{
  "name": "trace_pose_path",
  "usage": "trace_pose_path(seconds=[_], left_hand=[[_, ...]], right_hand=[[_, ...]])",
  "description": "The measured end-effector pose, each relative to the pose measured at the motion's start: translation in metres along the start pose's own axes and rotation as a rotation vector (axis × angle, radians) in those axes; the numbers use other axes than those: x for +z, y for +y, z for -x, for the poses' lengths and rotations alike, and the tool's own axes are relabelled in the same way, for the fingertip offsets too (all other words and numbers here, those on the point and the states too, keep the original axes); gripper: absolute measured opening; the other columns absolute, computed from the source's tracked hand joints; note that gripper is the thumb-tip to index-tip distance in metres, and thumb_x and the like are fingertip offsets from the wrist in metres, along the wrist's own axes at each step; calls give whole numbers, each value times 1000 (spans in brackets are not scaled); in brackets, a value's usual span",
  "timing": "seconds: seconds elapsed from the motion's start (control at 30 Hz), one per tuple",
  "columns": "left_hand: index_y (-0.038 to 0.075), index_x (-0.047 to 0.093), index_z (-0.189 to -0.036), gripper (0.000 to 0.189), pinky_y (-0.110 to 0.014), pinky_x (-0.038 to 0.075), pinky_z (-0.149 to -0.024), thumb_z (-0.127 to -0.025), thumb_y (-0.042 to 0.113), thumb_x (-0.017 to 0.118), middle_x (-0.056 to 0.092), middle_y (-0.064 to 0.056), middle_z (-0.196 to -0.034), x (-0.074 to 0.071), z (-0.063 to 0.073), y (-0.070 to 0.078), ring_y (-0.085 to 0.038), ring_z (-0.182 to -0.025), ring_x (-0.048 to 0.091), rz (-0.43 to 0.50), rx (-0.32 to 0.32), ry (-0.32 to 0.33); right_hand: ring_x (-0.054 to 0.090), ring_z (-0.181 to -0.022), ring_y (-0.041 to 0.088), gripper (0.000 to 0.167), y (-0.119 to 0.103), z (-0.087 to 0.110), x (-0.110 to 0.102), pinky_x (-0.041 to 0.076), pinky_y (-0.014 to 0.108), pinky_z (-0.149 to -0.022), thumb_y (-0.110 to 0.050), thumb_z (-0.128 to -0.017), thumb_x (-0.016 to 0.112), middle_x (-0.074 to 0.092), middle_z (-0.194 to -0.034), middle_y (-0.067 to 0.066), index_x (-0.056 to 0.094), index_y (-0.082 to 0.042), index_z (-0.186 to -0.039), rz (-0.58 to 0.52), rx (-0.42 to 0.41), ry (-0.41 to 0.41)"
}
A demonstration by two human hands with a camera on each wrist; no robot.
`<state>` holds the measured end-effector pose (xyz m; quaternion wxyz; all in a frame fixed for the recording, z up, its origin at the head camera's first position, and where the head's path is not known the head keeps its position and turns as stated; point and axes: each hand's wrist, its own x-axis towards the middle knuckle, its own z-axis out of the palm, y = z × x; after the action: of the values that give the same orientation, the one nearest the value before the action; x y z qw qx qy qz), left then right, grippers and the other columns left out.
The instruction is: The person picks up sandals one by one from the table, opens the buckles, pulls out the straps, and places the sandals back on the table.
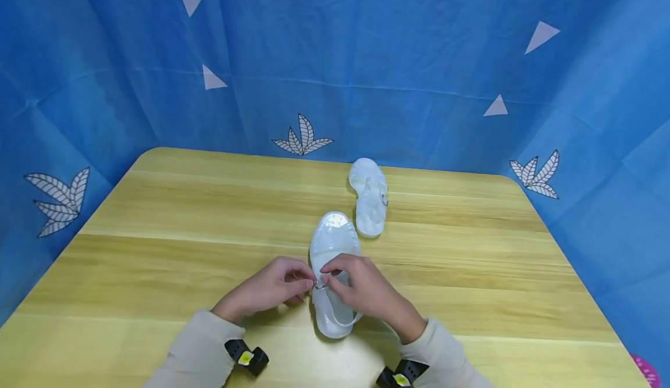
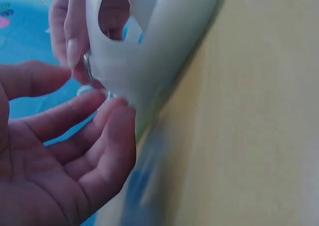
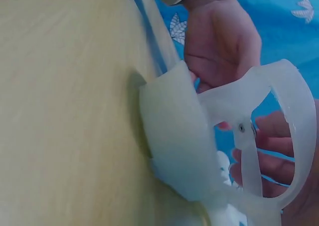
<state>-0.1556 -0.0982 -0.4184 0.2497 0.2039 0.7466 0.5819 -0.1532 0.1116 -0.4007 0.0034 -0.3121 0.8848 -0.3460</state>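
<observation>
A translucent white sandal (image 1: 335, 231) lies on the table, toe away from me. Its ankle strap has a small metal buckle (image 1: 318, 284) on the left side. My left hand (image 1: 274, 286) holds the strap by that buckle from the left, fingers bent at the sandal's edge. Reaching over the opening, my right hand (image 1: 363, 289) pinches the strap at the buckle with thumb and index finger. The left wrist view has the buckle (image 2: 88, 66) between both hands' fingertips. In the right wrist view the heel (image 3: 174, 131) faces the camera and partly hides the left fingers.
A second white sandal (image 1: 369, 202) lies farther back, slightly right, its buckle on the right side. The wooden table (image 1: 209, 202) ends at a blue curtain (image 1: 335, 56) behind and at both sides. Black bands (image 1: 246, 358) with cameras sit on both wrists.
</observation>
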Motion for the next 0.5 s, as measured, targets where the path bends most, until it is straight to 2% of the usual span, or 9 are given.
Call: trace_pose_path(seconds=[0.1,0.27,0.37,0.5], left_hand=[[-7,59,-98,17,-32,55,-62,-93,9,54,61,-14,-82,0,0,-5,-19,-68,60,100,-61,-28],[-9,55,-93,15,-24,53,-56,-92,6,55,61,-9,-76,3,-1,-12,-14,-61,59,265,-118,-53],[-7,56,-91,14,-22,52,-54,-90,6,57,62,-8,-74,4,-1,-16,-13,-60,59,326,-127,-76],[-5,56,-90,12,-22,52,-55,-88,6,61,62,-8,-75,6,-1,-21,-13,-62,60,396,-98,-110]], right_hand=[[64,-86,13,12,6,3,2,52,33,-80,-12,-88,63,70,-91,1,72,-7,-95,-43,15,-28],[62,-86,7,12,11,8,3,51,29,-80,-14,-89,63,69,-89,-4,72,-10,-96,-111,58,-68],[62,-87,6,13,14,9,3,51,28,-81,-16,-89,63,69,-91,-4,71,-11,-98,-147,70,-91],[62,-90,7,16,18,11,2,51,28,-83,-18,-90,62,69,-95,-2,70,-10,-102,-196,49,-106]])
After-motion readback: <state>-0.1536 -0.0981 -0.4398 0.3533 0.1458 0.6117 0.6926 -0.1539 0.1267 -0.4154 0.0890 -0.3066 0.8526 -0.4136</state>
